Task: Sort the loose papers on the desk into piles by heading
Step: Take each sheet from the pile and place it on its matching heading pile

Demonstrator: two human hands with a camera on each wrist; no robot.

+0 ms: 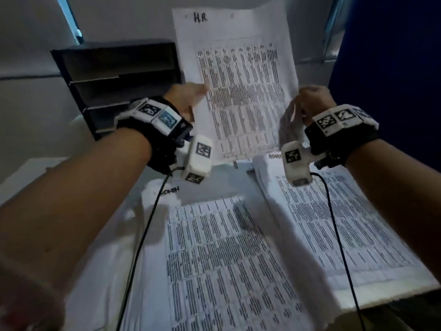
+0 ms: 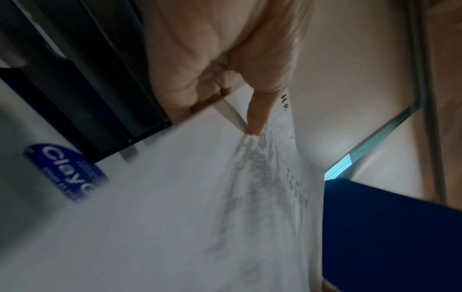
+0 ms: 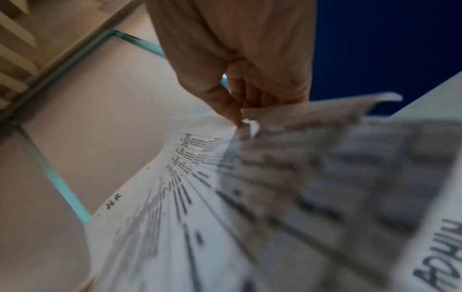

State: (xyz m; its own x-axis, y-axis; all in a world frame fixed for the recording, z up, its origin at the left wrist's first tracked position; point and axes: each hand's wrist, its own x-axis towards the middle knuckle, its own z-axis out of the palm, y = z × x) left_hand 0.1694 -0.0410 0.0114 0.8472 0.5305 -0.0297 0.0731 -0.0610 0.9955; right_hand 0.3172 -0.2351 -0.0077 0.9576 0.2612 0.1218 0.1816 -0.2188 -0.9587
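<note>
A printed sheet headed "HR" (image 1: 238, 75) is held upright above the desk. My left hand (image 1: 188, 96) pinches its left edge, thumb on the printed face (image 2: 255, 118). My right hand (image 1: 310, 101) pinches the right edge, where the paper (image 3: 190, 177) crumples under the thumb. Another sheet hangs folded in that same right hand, its "ADMIN" heading (image 3: 440, 254) upside down in the right wrist view. On the desk lie a centre pile (image 1: 214, 247) and a right pile (image 1: 334, 211), both headed "ADMIN".
A black multi-tier paper tray (image 1: 114, 77) stands at the back left of the desk. A dark blue partition (image 1: 391, 68) rises on the right. Cables (image 1: 140, 235) from the wrist cameras trail over the piles. A blue label (image 2: 67, 171) marks the desk.
</note>
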